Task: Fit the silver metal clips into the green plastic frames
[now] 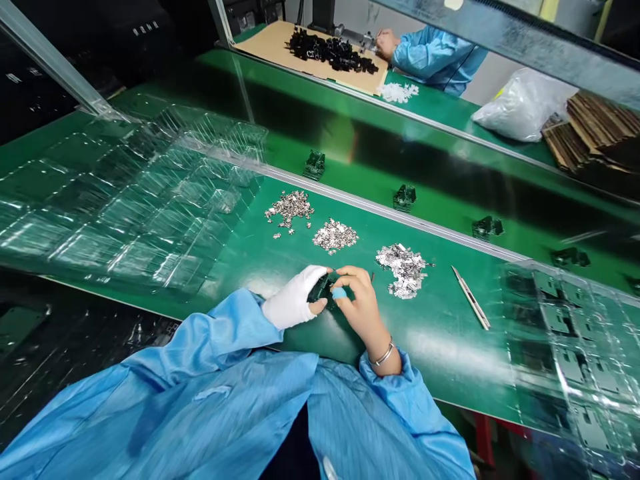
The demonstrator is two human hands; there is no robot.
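Two hands in play here: one gloved left hand (pixel 295 297), one bare right hand (pixel 361 303) wearing one bracelet (pixel 385 353), and between them just one dark part (pixel 320 288)! Across the desk (pixel 240 273), count the metal piles (pixel 335 236): one, two, three, their pieces far too many to tally. One pair of tweezers (pixel 471 298) on the right. Beyond the rail, five dark assemblies (pixel 314 164), the fifth clipped by the edge! Farther back, one black heap (pixel 330 52), one white heap (pixel 399 92), one plastic bag (pixel 523 107), one co-worker (pixel 430 57).
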